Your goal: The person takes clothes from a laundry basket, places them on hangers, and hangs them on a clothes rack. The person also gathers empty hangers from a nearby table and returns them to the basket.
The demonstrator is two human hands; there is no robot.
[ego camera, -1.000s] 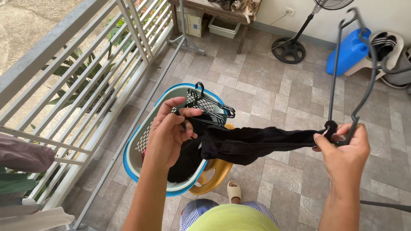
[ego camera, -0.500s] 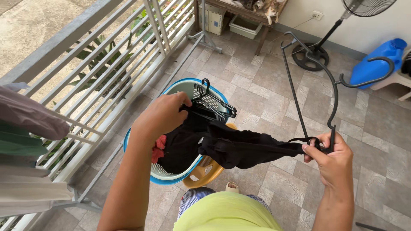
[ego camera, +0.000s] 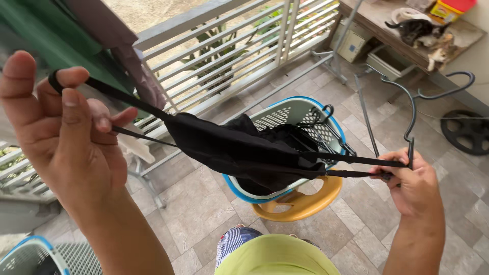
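A black strappy garment is stretched between my two hands. My left hand is raised at the upper left and pinches the garment's thin straps between thumb and fingers. At the right, my right hand grips the opposite straps together with the lower bar of a dark plastic hanger. The hanger's hook points up and to the right. Below the garment stands a white laundry basket with a blue rim, holding dark clothes and several black hangers.
The basket rests on a yellow plastic stool. A grey metal railing runs along the left, with clothes hanging close by. A second basket sits at bottom left. A table with cats and a fan base stand at the right.
My left hand has lifted out of the basket up to the left, pulling the garment taut by its straps. The view has swung left; my right hand keeps hold of hanger and straps.
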